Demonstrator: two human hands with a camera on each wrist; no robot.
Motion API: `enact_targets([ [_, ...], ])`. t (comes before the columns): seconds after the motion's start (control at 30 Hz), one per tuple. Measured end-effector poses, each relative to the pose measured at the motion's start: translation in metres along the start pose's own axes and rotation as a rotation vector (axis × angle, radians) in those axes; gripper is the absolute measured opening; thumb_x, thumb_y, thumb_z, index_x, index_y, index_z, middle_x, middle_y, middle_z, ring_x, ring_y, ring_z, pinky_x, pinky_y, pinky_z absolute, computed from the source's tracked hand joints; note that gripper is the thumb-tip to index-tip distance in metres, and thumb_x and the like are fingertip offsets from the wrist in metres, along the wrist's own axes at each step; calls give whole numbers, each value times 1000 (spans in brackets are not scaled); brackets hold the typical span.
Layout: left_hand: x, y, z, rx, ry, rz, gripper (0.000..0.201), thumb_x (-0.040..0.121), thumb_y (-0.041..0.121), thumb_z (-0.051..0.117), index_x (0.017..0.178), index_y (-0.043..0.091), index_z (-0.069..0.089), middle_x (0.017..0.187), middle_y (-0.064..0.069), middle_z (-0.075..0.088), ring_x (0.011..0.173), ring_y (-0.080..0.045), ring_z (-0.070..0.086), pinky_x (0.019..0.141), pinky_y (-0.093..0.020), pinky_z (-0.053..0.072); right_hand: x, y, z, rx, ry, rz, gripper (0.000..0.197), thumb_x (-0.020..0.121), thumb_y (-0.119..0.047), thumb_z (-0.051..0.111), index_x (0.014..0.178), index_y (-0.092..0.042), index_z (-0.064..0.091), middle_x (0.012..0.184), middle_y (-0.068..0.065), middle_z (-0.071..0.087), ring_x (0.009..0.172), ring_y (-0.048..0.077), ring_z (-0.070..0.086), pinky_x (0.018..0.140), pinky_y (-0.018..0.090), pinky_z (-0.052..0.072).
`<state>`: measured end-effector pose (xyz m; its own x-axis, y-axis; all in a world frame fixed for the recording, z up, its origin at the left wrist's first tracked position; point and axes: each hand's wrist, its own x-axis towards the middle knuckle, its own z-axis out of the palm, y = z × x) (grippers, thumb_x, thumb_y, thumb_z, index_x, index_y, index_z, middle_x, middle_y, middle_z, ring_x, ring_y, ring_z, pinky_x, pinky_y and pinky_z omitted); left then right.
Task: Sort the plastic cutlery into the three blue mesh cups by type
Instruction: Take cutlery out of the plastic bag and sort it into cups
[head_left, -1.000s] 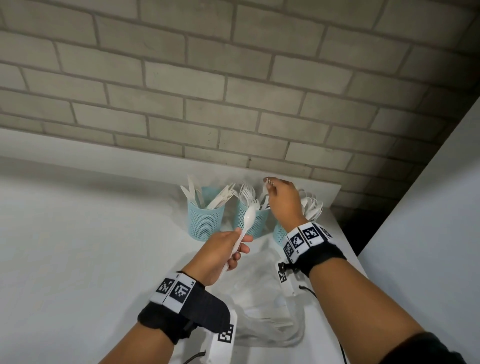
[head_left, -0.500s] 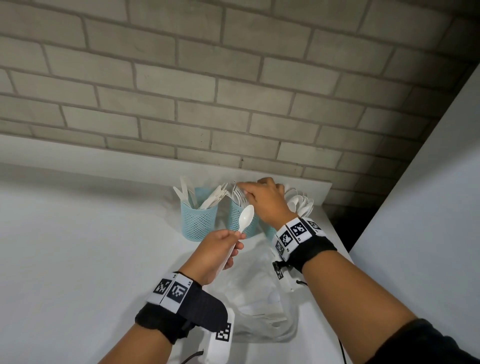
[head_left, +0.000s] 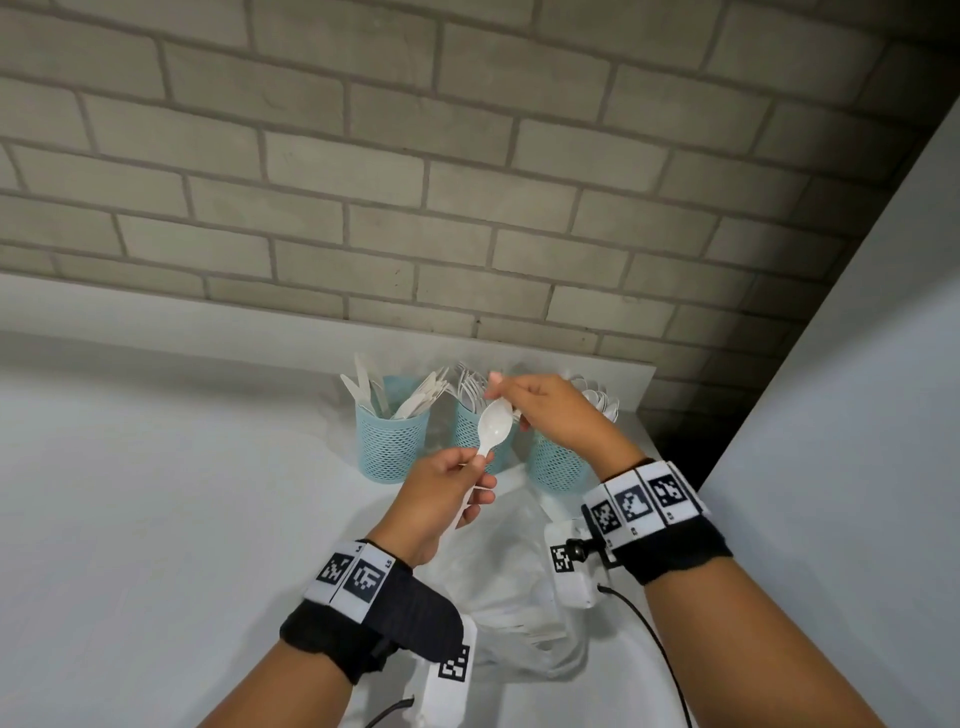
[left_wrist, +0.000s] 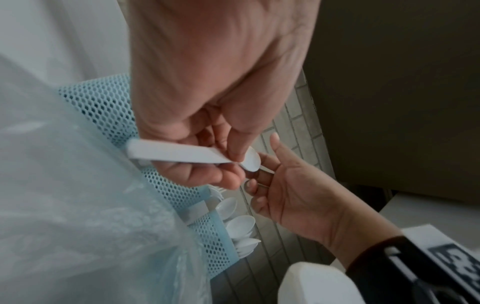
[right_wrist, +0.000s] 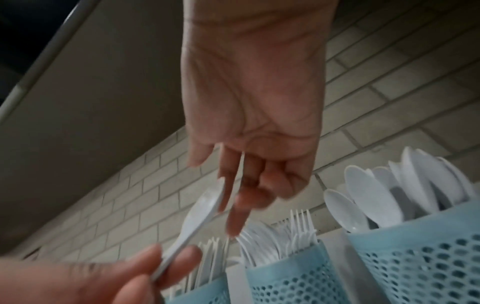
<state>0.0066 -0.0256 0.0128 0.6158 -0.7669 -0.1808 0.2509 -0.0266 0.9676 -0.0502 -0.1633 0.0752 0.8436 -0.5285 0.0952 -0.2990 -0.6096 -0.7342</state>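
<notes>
White plastic, a spoon stands bowl-up in the left hand, pinched by the handle just in front of the fork cup, with the right hand meeting its bowl. From the left wrist, thumb and fingers clamp the handle. From the right wrist, the right fingers hang loose against the bowl, gripping nothing. It looks like a handover; next, the spoon must reach the spoon cup, right of the fork cup.
</notes>
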Motion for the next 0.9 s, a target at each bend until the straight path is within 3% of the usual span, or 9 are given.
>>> enact_targets([
  [0.07, 0, -1, 3, 1, -7, 15, 18, 97, 17, 47, 106, 9, 61, 78, -2, 60, 65, -9, 55, 57, -18, 43, -8, 3, -2, 38, -150, 29, 29, 91, -38, 55, 109, -18, 65, 79, -5, 65, 57, 8, 54, 53, 17, 38],
  [0.17, 0, -3, 7, 14, -36, 19, 15, 97, 17, 48, 99, 12, 62, 77, -1, 61, 63, -7, 54, 55, -16, 43, -14, 14, -3, 155, -130, 29, 26, 88, -12, 62, 112, -19, 61, 79, -4, 65, 46, 2, 50, 44, 12, 38],
  [0.27, 0, -8, 8, 80, -71, 12, 17, 96, 17, 50, 95, 16, 66, 72, 4, 60, 57, -2, 53, 52, -12, 42, -12, 23, -13, 152, 94, 81, 23, 89, -2, 57, 108, -15, 62, 79, 3, 63, 40, 0, 49, 39, 10, 36],
  [0.4, 0, -12, 3, 177, -82, -4, 21, 97, 16, 48, 99, 10, 68, 69, 3, 60, 51, 0, 51, 50, -9, 42, -11, 24, -42, 89, 576, 78, 22, 94, -6, 47, 110, -12, 60, 98, 8, 64, 71, 15, 57, 60, 14, 45],
  [0.47, 0, -14, 2, 256, -129, -25, 20, 96, 12, 48, 96, 8, 68, 70, 1, 62, 51, 0, 53, 51, -9, 44, -16, 19, -54, -18, 759, -4, 22, 97, -11, 42, 112, -11, 58, 94, 3, 60, 71, 8, 53, 54, 0, 36],
  [0.53, -2, -16, 2, 384, -201, -53, 17, 94, 11, 51, 89, 10, 67, 71, 0, 63, 52, -1, 56, 54, -10, 47, -20, 16, -59, -121, 843, -47, 23, 99, -17, 39, 113, -14, 58, 87, -1, 57, 64, 2, 50, 51, 3, 35],
  [0.67, -2, -25, -1, 760, -325, -77, 12, 88, 13, 57, 80, 17, 65, 82, -3, 68, 67, -9, 59, 74, -24, 54, -14, 27, -48, -455, 792, -71, 27, 100, -22, 38, 114, -16, 59, 90, 8, 66, 84, 27, 60, 74, 32, 43],
  [0.73, -4, -28, -2, 937, -373, -65, 10, 86, 19, 62, 93, 14, 69, 95, -6, 69, 71, -9, 58, 78, -26, 52, -10, 36, -39, -546, 719, -32, 28, 100, -22, 38, 117, -16, 59, 98, 9, 67, 95, 30, 57, 78, 34, 38],
  [0.9, -10, -34, -4, 1199, -452, -55, 40, 81, 34, 70, 115, 17, 61, 119, 1, 60, 107, -16, 57, 89, -24, 44, -3, 55, -21, -648, 566, 83, 31, 99, -23, 39, 124, -24, 57, 116, 8, 63, 110, 30, 47, 87, 40, 36],
])
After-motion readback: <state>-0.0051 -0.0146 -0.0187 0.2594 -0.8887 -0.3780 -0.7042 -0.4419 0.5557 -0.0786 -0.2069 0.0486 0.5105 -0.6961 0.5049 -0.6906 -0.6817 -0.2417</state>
